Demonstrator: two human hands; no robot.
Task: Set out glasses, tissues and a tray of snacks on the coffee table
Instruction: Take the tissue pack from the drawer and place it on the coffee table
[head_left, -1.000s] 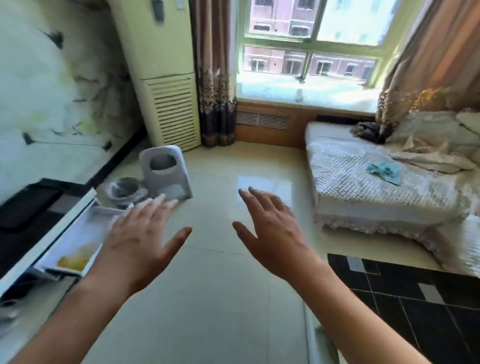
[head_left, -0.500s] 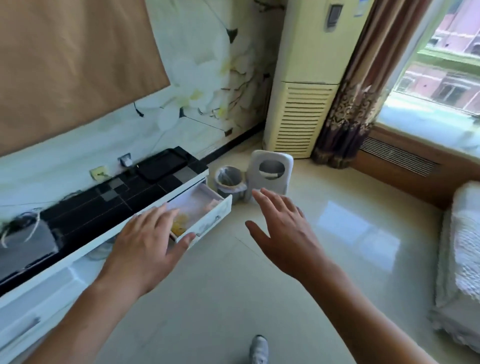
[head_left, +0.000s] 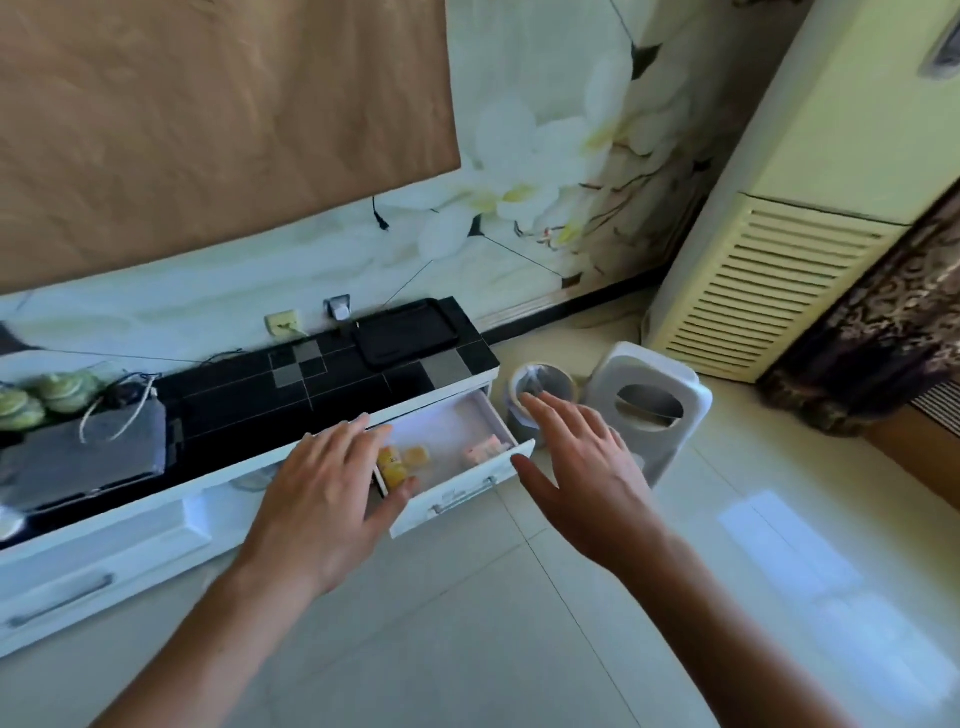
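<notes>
Both of my hands reach out with fingers straight and spread, holding nothing. My left hand (head_left: 324, 499) hovers at centre frame over the left end of the pulled-out white drawer (head_left: 457, 470), its fingertips reaching the front edge of the black-tiled counter (head_left: 332, 379). My right hand (head_left: 582, 467) floats just right of the drawer's right corner, palm turned inward, well clear of the handle on the drawer front.

Inside the drawer lie the snacks: yellow-orange packets (head_left: 402, 462) near its left side, partly hidden by my left fingers, and a small pale pink packet (head_left: 485, 448) near the right front corner. I cannot read any labels.

On the counter, toward the upper middle of the frame, a black tray (head_left: 405, 335) lies flat by the wall. At the far left sits a grey flat device (head_left: 85, 457) with a cord on it, beside green round things (head_left: 47, 395) that are too blurred to name.

Right of the counter, on the tiled floor (head_left: 467, 649), stand a small lined wastebasket (head_left: 543, 384) and a white heater-like appliance (head_left: 649, 410), touching or nearly so. A tall cream air conditioner (head_left: 810, 208) fills the upper right.
</notes>
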